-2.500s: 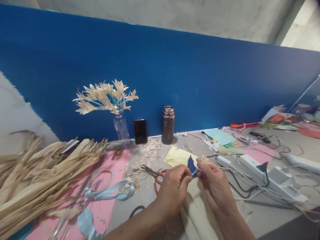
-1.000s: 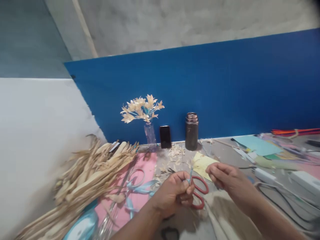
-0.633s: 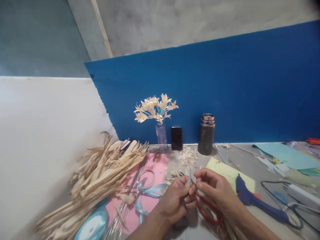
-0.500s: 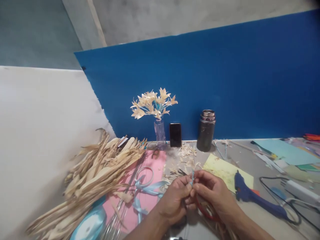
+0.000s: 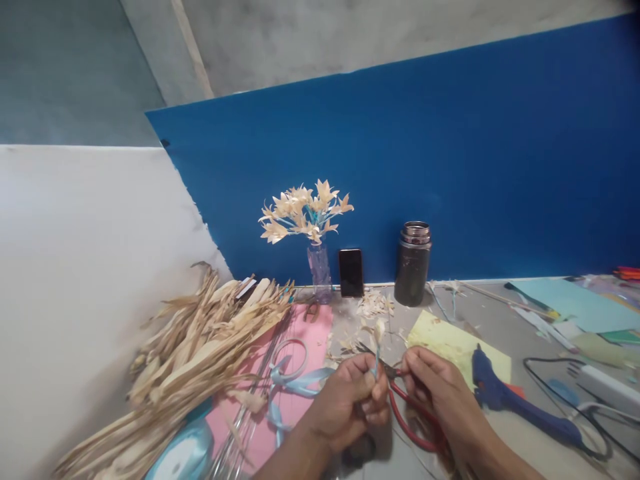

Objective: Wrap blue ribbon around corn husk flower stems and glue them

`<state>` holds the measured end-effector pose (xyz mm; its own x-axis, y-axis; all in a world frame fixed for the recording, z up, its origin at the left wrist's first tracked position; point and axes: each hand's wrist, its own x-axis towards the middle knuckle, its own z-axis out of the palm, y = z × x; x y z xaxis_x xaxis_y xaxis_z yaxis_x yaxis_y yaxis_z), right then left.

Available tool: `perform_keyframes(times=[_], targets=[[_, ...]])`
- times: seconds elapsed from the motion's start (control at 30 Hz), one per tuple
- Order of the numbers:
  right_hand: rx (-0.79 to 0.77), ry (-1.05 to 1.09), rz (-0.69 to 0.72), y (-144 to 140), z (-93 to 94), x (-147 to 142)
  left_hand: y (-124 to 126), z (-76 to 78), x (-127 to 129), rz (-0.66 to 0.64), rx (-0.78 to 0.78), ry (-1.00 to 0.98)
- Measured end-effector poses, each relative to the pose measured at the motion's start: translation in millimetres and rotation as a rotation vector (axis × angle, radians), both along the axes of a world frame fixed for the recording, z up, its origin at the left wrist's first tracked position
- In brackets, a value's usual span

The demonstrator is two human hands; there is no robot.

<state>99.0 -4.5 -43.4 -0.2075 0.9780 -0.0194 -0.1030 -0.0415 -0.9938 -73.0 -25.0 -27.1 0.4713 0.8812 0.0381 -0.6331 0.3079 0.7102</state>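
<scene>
In the head view my left hand (image 5: pixel 353 393) is closed in a pinch on a small corn-husk flower (image 5: pixel 379 331), held upright with its stem wrapped in light blue. My right hand (image 5: pixel 440 383) is apart from it on the right, thumb and fingers pressed together; I cannot make out what, if anything, is between them. Red-handled scissors (image 5: pixel 411 438) lie below and between the hands, partly covered by the right hand. Light blue ribbon (image 5: pixel 305 385) curls on the pink sheet (image 5: pixel 317 327) beside my left hand.
Dried husks (image 5: pixel 210 353) and a ribbon spool (image 5: pixel 183 453) are at left. Behind stand a vase (image 5: pixel 320 270) of husk flowers, a phone (image 5: pixel 351 273) and a dark flask (image 5: pixel 413 267). A blue glue gun (image 5: pixel 520 407), its cable and yellow paper (image 5: pixel 460 347) lie at right.
My hands have drawn apart, the right moving to the right off the stem. The flower stays in my left hand, and the scissors between the hands now show more.
</scene>
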Motion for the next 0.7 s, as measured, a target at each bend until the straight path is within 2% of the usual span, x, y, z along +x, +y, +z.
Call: perform_keyframes(times=[0.1, 0.17, 0.23, 0.3, 0.37, 0.5, 0.6, 0.7], targets=[[0.227, -0.371, 0.028, 1.1, 1.5, 0.8, 2.8, 2.2, -1.1, 0.227, 0.054, 0.189], [0.368, -0.538, -0.001, 3.0, 0.1, 1.7, 2.5, 4.9, -2.6, 0.353, 0.136, 0.372], [0.390, -0.598, -0.044, 5.2, -2.4, 3.1, 0.1, 7.2, -4.1, 0.497, 0.261, 0.565], [0.350, -0.626, -0.061, 7.6, -5.2, 4.6, -2.9, 7.1, -5.3, 0.654, 0.425, 0.724], [0.351, -0.673, -0.066, 9.5, -7.7, 5.6, -4.9, 4.4, -6.2, 0.767, 0.581, 0.820], [0.422, -0.724, -0.095, 10.8, -10.4, 5.1, -4.8, -2.8, -7.4, 0.876, 0.752, 0.847], [0.418, -0.628, -0.125, 10.9, -9.1, 3.5, -4.5, -3.8, -7.3, 0.914, 0.762, 0.819], [0.342, -0.477, -0.173, 11.5, -5.3, 3.2, -4.8, -2.0, -6.3, 0.895, 0.730, 0.799]])
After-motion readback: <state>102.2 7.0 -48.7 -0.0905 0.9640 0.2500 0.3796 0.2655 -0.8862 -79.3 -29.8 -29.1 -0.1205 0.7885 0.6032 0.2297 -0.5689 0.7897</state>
